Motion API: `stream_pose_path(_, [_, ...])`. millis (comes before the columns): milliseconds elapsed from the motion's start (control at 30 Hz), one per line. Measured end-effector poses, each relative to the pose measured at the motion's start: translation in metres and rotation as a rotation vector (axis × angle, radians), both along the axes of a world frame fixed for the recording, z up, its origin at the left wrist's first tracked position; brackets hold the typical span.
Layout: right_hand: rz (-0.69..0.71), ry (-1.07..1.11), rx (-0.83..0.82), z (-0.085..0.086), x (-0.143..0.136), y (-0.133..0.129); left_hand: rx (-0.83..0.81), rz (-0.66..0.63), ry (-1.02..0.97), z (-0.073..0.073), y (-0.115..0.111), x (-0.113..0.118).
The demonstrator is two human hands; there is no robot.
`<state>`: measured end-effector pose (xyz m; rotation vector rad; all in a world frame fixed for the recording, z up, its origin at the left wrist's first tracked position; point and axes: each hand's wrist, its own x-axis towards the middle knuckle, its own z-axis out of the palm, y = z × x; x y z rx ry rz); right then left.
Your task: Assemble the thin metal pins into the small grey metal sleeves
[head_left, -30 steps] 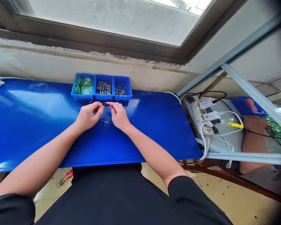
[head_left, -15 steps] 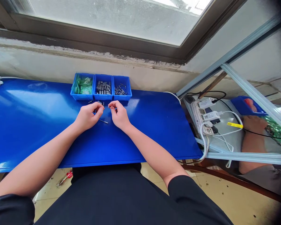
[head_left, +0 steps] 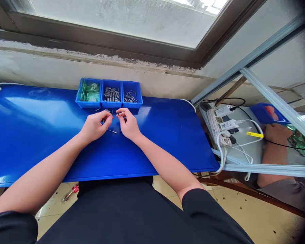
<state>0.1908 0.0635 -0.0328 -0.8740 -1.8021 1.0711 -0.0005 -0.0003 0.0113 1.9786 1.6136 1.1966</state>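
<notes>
Centre frame, blue bench (head_left: 40,135): left hand (head_left: 94,126) pinches a small metal part (head_left: 108,111), right hand (head_left: 128,124) pinches a thin pin (head_left: 119,114), tips nearly touching, just below three bins (head_left: 109,95). Loose pin (head_left: 112,131) lies between the hands.

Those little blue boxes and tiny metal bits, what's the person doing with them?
A person sits at a blue table and pinches tiny parts. The left hand holds a small grey piece at its fingertips, and the right hand holds a thin pin close beside it. Another pin lies loose on the table between the hands. Behind them stand three blue bins with green bags, grey pieces and pins.
</notes>
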Motion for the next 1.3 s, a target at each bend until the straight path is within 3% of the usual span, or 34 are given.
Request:
stream_pose_path(233, [0.035, -0.026, 0.051, 0.0, 0.0, -0.002, -0.004, -0.004, 0.01, -0.001, 0.0, 0.0])
stream_pose_path(700, [-0.02, -0.011, -0.123, 0.016, -0.002, -0.008, -0.028, 0.003, 0.024, 0.0, -0.001, -0.001])
stream_pose_path(1300, [0.025, -0.045, -0.044, 0.006, 0.0, -0.006, -0.046, 0.001, 0.041, 0.002, -0.001, -0.001])
